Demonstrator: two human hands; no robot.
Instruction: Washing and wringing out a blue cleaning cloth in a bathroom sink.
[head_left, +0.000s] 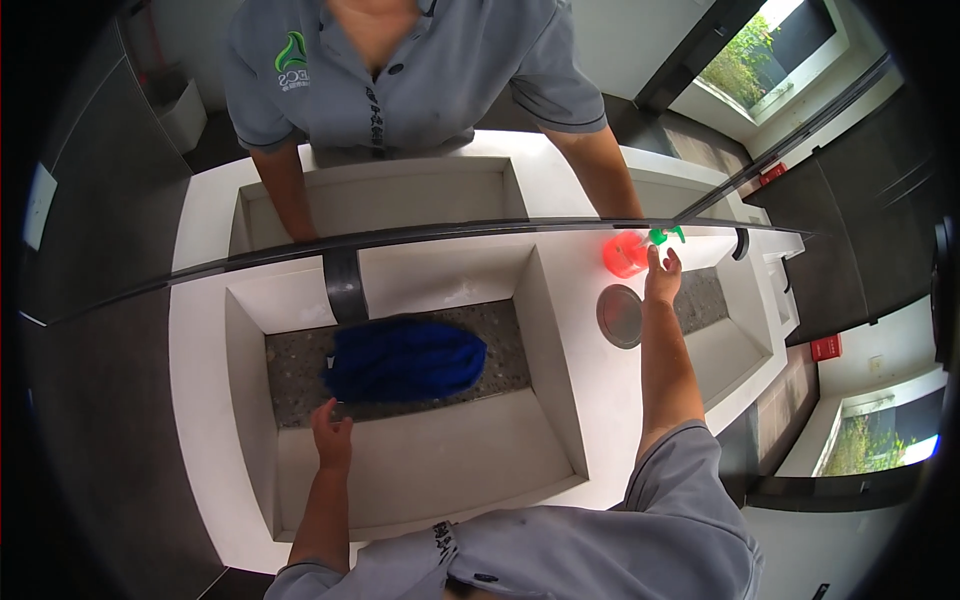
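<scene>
A bundled dark blue cloth (405, 360) lies on the speckled grey floor of the left sink basin (430, 470). Just short of its near left edge hovers my left hand (332, 435), fingers loosely curved and apart, holding nothing. My right hand (663, 278) reaches over the counter to a soap dispenser bottle (625, 255) with red contents and a green pump head (662, 236). Thumb and fingers are spread close below the pump; whether they touch it is hard to tell. The bottle stands against the mirror's lower edge, partly hidden by my hand.
A black faucet (345, 285) overhangs the left basin's back wall. Into the white counter (575, 350) is set a round metal disc (620, 316). A second basin (715, 350) lies to the right. Behind rises a mirror (400, 190) reflecting my shirt and arms.
</scene>
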